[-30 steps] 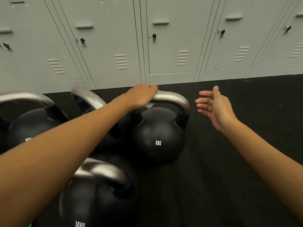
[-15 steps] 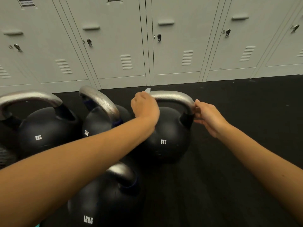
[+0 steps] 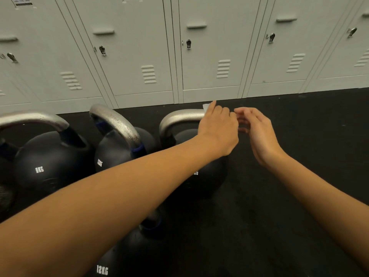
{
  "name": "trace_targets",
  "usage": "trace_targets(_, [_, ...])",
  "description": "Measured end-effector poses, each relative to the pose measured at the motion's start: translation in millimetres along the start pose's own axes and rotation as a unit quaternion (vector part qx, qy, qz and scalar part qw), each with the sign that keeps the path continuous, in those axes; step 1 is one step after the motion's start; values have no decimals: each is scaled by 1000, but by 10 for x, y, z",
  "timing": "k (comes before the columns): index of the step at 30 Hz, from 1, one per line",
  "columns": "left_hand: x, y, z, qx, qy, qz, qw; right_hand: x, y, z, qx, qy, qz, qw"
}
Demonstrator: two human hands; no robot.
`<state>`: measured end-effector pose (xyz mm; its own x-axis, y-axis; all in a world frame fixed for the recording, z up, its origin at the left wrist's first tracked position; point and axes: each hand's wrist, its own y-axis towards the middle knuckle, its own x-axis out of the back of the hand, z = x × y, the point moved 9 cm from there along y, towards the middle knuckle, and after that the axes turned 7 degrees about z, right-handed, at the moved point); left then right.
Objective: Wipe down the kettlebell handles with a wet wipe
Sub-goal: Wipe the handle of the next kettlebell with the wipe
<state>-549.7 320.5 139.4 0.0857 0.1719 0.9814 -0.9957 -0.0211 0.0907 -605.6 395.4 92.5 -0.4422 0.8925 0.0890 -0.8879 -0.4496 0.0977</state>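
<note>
Left hand (image 3: 218, 126) grips wet wipe (image 3: 206, 106) on kettlebell handle (image 3: 179, 116); right hand (image 3: 257, 130) hovers beside, fingers loosely curled.

- Gym changing area or locker room, by all signs.
- Row of pale grey metal lockers (image 3: 209, 56) along the back, each door with a latch, a recessed pull and a vent of louvres.
- Just in front of the lockers, dark rubber-like flooring (image 3: 299, 196) of the kind laid in weight rooms.
- On that floor, near the lockers' foot, black kettlebells (image 3: 52, 162) with steel handles, marked in white "8KG" and "12KG".
- Small printed labels at the top of two locker doors, text unreadable.
</note>
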Motion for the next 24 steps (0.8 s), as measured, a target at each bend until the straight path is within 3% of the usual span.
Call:
trace_targets(5, [123, -34, 17, -18, -152, -33, 988, -59, -122, 190, 86, -7, 14, 996])
trace_targets(10, [280, -82, 276, 22, -381, -11, 924, -350, -167, 273, 101, -32, 83, 991])
trace_targets(15, [445, -267, 723, 36, -378, -78, 922, -561, -154, 354, 115, -124, 93, 981])
trace_targets(18, [413, -389, 1095, 90, -385, -76, 915, -668, -78, 376, 133, -196, 81, 968])
trace_targets(22, [139, -553, 1486, 196, -470, -25, 860, -619, -1, 280, 94, -144, 69, 983])
trace_targets(24, [6, -625, 1538, 213, -480, 0, 851, -534, -14, 96, 35, -75, 56, 995])
